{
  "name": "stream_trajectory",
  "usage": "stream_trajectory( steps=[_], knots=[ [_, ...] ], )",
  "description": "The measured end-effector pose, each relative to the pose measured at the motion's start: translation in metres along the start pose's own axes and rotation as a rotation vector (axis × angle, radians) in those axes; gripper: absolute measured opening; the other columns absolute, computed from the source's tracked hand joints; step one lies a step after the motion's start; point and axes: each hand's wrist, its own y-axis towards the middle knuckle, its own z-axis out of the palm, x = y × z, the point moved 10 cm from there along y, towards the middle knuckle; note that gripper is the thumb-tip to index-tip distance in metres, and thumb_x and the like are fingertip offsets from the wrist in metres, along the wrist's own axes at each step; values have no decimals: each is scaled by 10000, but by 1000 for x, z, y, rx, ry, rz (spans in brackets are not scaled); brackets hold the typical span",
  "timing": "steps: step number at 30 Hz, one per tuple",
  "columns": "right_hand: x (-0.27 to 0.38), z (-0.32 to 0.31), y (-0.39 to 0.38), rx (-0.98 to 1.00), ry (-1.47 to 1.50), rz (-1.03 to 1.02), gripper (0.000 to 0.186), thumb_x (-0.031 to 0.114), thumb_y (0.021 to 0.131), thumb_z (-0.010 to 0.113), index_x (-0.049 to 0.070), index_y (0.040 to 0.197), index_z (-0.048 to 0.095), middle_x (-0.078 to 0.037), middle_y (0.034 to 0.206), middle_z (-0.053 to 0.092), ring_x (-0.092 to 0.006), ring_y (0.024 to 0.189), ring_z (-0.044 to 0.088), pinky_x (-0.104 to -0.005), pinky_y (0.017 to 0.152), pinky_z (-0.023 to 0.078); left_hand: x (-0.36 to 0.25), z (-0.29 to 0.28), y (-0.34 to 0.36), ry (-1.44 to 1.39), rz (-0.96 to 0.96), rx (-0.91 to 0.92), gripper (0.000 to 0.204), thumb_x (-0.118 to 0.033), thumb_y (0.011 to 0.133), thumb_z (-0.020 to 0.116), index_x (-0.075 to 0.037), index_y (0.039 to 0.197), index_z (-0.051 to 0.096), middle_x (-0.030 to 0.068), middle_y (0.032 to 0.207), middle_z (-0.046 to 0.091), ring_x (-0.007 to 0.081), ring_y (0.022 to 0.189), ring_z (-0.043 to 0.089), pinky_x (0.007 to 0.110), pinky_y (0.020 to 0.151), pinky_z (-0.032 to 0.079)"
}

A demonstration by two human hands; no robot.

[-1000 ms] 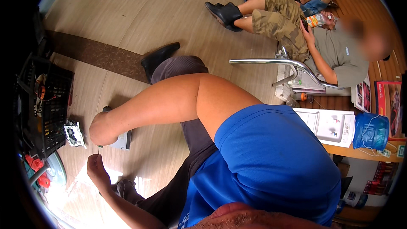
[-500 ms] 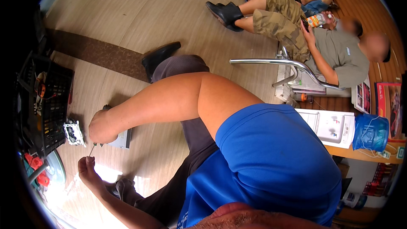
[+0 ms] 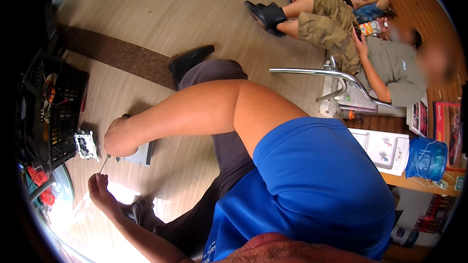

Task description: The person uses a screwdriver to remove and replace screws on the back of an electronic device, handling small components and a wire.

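Note:
My right hand (image 3: pixel 118 137) is a closed fist low over the wooden floor, resting on a flat grey box (image 3: pixel 142 154); what it grips is hidden. Just below it, my left hand (image 3: pixel 97 188) pinches a thin pale wire (image 3: pixel 104 164) whose upper end reaches the underside of the right fist. A small white electrical fitting (image 3: pixel 86 144) lies on the floor right beside the fist, on its left. My blue sleeve (image 3: pixel 317 185) fills the middle of the view.
A black plastic crate (image 3: pixel 61 112) with cables stands at the left, with red parts (image 3: pixel 41 185) below it. My dark shoe (image 3: pixel 190 60) points up the floor. Another person sits at the upper right by a chrome chair frame (image 3: pixel 317 74). A white box (image 3: pixel 385 148) and a blue water bottle (image 3: pixel 425 158) stand at the right.
My left hand has shifted to the left and slightly up, bringing the thin wire under the right fist. The right hand has barely moved.

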Motion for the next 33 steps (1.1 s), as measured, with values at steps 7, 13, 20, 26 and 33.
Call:
stream_trajectory(
  steps=[7,13,20,26,33],
  knots=[
    [1,5,0,12,-4,-17,201,124,834,602,47,954,744,-148,963,733,-336,925,695,-468,745,565,2,16,-4,-70,0,48,214,-197,1006,596,9,1050,639,56,880,652,149,857,640,315,848,531],
    [0,2,0,-5,11,-3,207,143,861,585,41,950,742,-152,955,733,-334,917,695,-474,737,563,1,12,-1,-21,21,65,219,-216,1000,607,-1,1032,636,61,876,660,137,842,622,310,843,522],
    [1,-11,-9,-38,45,1,203,128,868,571,21,931,732,-171,952,730,-342,918,700,-482,751,562,-7,11,-4,-52,-7,33,226,-223,1003,597,0,992,628,53,864,647,136,828,616,301,809,516],
    [-1,-11,-14,-49,65,72,187,115,894,555,16,1003,671,-203,992,713,-357,953,690,-473,820,539,-32,22,-17,8,49,3,164,-109,976,551,35,935,620,72,807,643,148,770,610,300,739,491],
    [12,-18,-12,-49,84,12,211,225,960,554,32,1030,606,-173,997,677,-380,967,647,-495,834,503,-47,27,-21,127,56,-16,197,-162,926,662,34,944,659,172,776,669,253,704,630,363,681,496]
  ],
)
